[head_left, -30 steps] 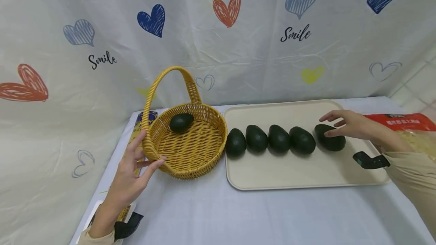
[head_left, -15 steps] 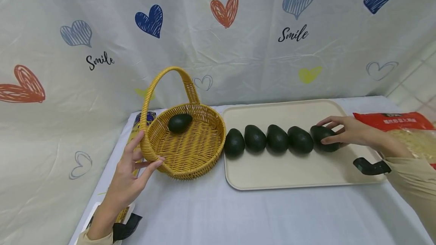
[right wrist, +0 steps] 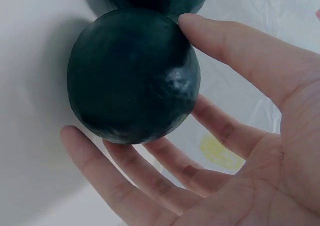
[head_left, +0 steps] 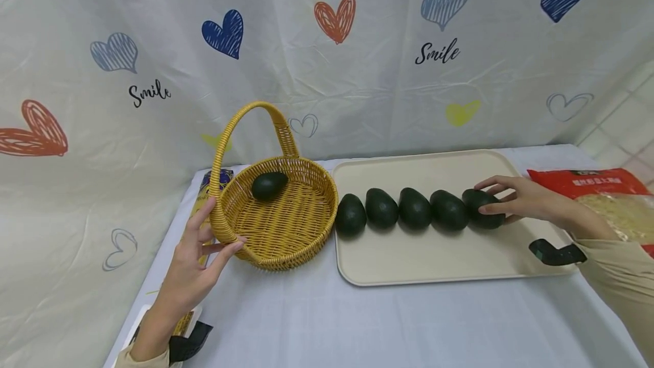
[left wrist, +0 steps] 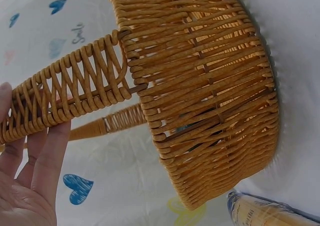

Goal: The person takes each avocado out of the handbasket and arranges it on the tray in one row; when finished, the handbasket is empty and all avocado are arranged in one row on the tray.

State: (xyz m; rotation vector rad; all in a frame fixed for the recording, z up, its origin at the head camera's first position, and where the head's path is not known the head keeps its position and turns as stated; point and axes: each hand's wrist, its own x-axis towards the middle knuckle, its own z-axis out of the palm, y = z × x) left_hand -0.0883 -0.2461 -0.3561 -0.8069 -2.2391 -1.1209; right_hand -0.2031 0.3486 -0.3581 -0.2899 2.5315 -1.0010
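At the table's left edge our left hand (head_left: 196,268) pinches the wicker basket (head_left: 278,217) rim, 1 avocado (head_left: 269,184) inside, while our right hand (head_left: 516,200) cups, fingers curled, the rightmost avocado (head_left: 480,208) of 5 near the tray (head_left: 434,257)'s right edge, bare tray in front.

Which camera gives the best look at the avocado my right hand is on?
The right wrist view: the avocado fills the frame, with the right hand closing round it, thumb and fingers touching. The head view shows it small, last in the row on the tray, partly behind fingers. The left wrist view misses it, showing only the basket.
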